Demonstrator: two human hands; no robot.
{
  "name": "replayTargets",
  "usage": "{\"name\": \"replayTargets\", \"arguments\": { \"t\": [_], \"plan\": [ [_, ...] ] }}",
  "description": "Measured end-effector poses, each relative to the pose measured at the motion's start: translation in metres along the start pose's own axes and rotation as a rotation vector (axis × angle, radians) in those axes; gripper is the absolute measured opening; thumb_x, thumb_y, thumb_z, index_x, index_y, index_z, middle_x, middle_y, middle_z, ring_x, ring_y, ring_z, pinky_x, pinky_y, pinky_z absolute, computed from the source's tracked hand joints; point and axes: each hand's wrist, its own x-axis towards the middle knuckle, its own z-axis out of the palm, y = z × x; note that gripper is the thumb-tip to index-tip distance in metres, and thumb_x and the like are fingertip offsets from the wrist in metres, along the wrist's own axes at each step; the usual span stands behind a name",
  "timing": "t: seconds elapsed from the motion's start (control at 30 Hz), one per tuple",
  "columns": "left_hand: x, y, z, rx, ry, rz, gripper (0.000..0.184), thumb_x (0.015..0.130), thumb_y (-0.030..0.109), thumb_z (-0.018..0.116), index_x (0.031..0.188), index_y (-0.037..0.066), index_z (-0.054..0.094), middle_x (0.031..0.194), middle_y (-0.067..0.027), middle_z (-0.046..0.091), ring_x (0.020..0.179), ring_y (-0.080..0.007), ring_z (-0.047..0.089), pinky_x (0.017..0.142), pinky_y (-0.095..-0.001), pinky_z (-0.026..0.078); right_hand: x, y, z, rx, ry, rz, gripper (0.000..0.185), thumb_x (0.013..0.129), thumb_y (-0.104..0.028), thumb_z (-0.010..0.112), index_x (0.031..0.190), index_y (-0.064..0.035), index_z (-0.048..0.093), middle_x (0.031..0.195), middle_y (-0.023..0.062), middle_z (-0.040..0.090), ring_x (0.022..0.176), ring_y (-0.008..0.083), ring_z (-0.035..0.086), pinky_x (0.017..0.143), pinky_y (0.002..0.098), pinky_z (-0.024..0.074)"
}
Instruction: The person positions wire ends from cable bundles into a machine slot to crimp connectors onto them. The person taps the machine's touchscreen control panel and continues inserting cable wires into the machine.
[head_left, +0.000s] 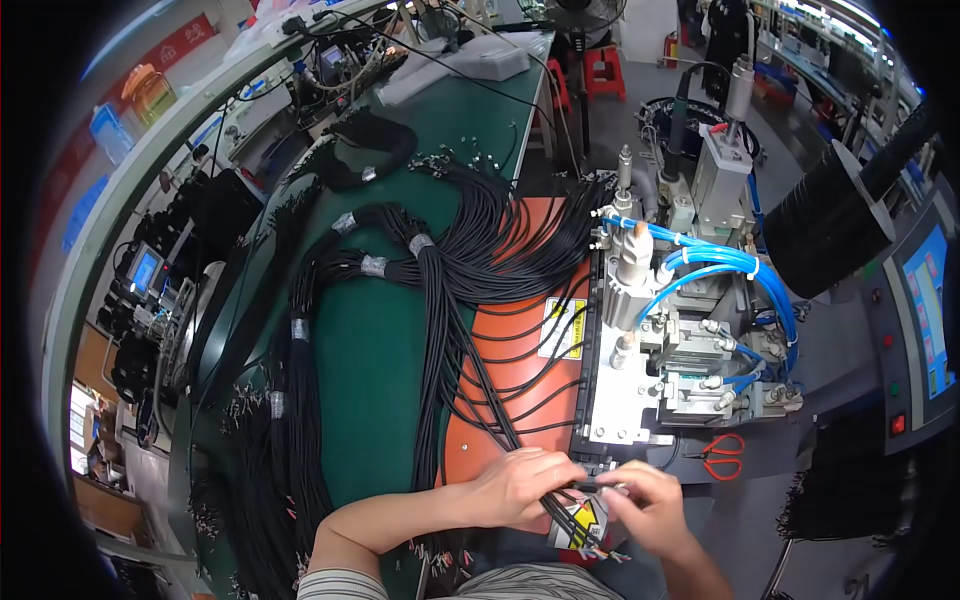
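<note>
My left hand (525, 487) is closed around a few thin black cables (575, 522), whose stripped, coloured wire ends stick out below it. Close beside it, my right hand (652, 508) pinches the end of one black cable at the lower edge of the machine. Its fingertips partly hide that end. Right above both hands stands a metal machine (610, 405) with blue air hoses (715, 256). Several single cables run from its left edge across an orange plate (485, 462) into a thick black cable bundle (432, 345).
Taped cable bundles (300, 370) lie on the green table (365, 420) to the left. Red-handled snips (722, 458) rest right of the machine. A control panel with a screen (925, 300) and a black cylinder (830, 220) stand at the right. Red stools (604, 75) are behind.
</note>
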Motion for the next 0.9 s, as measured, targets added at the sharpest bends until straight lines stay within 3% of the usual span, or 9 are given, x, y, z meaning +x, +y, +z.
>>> {"name": "replayTargets", "arguments": {
  "t": [0.13, 0.3, 0.37, 0.47, 0.57, 0.7, 0.9],
  "plan": [
    [-0.010, -0.005, 0.009, -0.019, 0.070, -0.016, 0.039, 0.069, 0.007, 0.070, 0.106, 0.003, 0.061, 0.088, -0.0081, 0.061, 0.068, -0.0277, 0.062, 0.060, -0.0374, 0.050, -0.005, 0.009, 0.004, 0.347, 0.122, 0.134, 0.022, 0.083, 0.006, 0.067, 0.105, 0.0010, 0.068, 0.085, 0.0043, 0.065, 0.063, 0.0042, 0.059, 0.053, 0.0187, 0.0434],
    [-0.001, 0.012, 0.011, -0.040, -0.039, -0.095, 0.042, 0.066, 0.005, 0.070, 0.107, 0.003, 0.061, 0.085, -0.0083, 0.060, 0.068, -0.0271, 0.063, 0.057, -0.0382, 0.051, -0.010, 0.022, 0.003, 0.068, 0.055, 0.053, 0.026, 0.086, 0.007, 0.065, 0.111, 0.0028, 0.065, 0.089, 0.0045, 0.065, 0.066, 0.0050, 0.060, 0.056, 0.0188, 0.0461],
    [0.005, 0.012, 0.010, 0.071, 0.013, -0.054, 0.042, 0.067, 0.005, 0.074, 0.107, 0.001, 0.062, 0.079, -0.0060, 0.063, 0.066, -0.0220, 0.066, 0.056, -0.0335, 0.052, -0.007, 0.010, 0.007, 0.301, 0.129, 0.187, 0.026, 0.089, 0.006, 0.062, 0.115, 0.0040, 0.062, 0.091, 0.0063, 0.066, 0.066, 0.0057, 0.059, 0.058, 0.0195, 0.0471],
    [0.011, 0.012, 0.011, 0.026, 0.026, -0.045, 0.044, 0.063, 0.006, 0.075, 0.105, 0.001, 0.063, 0.078, -0.0064, 0.063, 0.063, -0.0226, 0.065, 0.054, -0.0340, 0.052, -0.007, 0.009, -0.001, 0.282, 0.087, 0.248, 0.021, 0.095, -0.001, 0.054, 0.114, 0.0043, 0.061, 0.096, 0.0119, 0.067, 0.064, 0.0108, 0.062, 0.053, 0.0200, 0.0467],
    [0.010, 0.004, 0.018, 0.066, 0.102, -0.033, 0.044, 0.061, 0.006, 0.075, 0.103, 0.002, 0.063, 0.077, -0.0061, 0.062, 0.063, -0.0231, 0.065, 0.054, -0.0344, 0.052, -0.001, 0.011, -0.002, 0.668, 0.064, 0.327, 0.022, 0.098, -0.006, 0.052, 0.114, 0.0030, 0.062, 0.091, 0.0106, 0.068, 0.060, 0.0108, 0.060, 0.050, 0.0195, 0.0442],
    [0.005, 0.006, 0.018, 0.030, 0.077, -0.069, 0.038, 0.065, 0.003, 0.071, 0.103, 0.002, 0.064, 0.082, -0.0066, 0.061, 0.068, -0.0250, 0.065, 0.057, -0.0365, 0.052, 0.001, 0.002, 0.000, 0.470, 0.111, 0.370, 0.019, 0.092, 0.001, 0.058, 0.110, 0.0053, 0.062, 0.084, 0.0092, 0.066, 0.059, 0.0082, 0.059, 0.053, 0.0200, 0.0453],
    [0.005, 0.005, 0.030, 0.037, 0.130, -0.007, 0.033, 0.071, 0.003, 0.066, 0.104, 0.000, 0.061, 0.088, -0.0098, 0.055, 0.076, -0.0274, 0.061, 0.062, -0.0390, 0.049, 0.003, 0.023, 0.002, 0.357, 0.116, 0.117, 0.006, 0.087, 0.006, 0.063, 0.091, 0.0028, 0.059, 0.079, 0.0067, 0.058, 0.057, 0.0096, 0.057, 0.050, 0.0217, 0.0464]
  ]
}}
